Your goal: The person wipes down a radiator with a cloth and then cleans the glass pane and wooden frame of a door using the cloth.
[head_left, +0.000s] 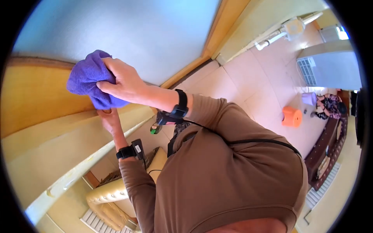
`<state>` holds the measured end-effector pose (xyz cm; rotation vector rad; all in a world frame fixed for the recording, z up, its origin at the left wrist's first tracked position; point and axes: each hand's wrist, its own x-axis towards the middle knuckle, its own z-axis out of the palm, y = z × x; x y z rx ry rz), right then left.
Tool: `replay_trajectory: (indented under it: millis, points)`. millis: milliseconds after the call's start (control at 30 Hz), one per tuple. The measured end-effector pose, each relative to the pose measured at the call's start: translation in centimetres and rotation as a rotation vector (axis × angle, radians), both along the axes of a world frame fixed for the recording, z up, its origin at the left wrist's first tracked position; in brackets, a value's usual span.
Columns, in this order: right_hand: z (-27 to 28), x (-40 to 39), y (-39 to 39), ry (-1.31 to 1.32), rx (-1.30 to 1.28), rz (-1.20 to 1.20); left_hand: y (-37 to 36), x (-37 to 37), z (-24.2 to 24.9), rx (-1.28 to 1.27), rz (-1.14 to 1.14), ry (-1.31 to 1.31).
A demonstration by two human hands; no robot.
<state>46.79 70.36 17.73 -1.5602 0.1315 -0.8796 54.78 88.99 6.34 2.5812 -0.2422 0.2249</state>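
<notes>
My right hand (126,81) is closed around a bunched purple cloth (87,75), its thumb and fingers pressed into the folds. The cloth lies at the wooden frame (42,91), by the lower edge of a frosted, bluish glass pane (128,35). Below the cloth is my left hand (111,122), close to the wooden frame; its fingers are hidden behind the cloth, so its grip does not show. Both wrists carry black straps with small devices, and a cable runs from the right one along my brown sleeve.
Pale floor tiles (241,85) stretch off to the right. On them stand an orange stool (292,117) and a lilac bucket (309,98), near a seated person (330,106) and a dark red tufted sofa (320,155). A gold padded seat (107,200) is at the lower left.
</notes>
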Motion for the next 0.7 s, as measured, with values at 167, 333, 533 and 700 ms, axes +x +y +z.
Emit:
replay_trajectory:
  millis: [167, 333, 533, 700]
  points:
    - [-4.9, -0.3, -0.7, 0.119, -0.125, 0.059, 0.4, 0.7, -0.4, 0.079, 0.036, -0.006]
    - [-13.5, -0.6, -0.3, 0.21, -0.158, 0.01, -0.2, -0.3, 0.6, 0.106, 0.094, -0.019]
    - [-20.5, -0.3, -1.6, 0.607, 0.326, 0.139, 0.4, 0.0, 0.1, 0.068, 0.1, -0.056]
    - [-21.9, -2.0, -6.5, 0.264, 1.411, 0.492, 0.4, -0.1, 0.3, 0.072, 0.104, -0.063]
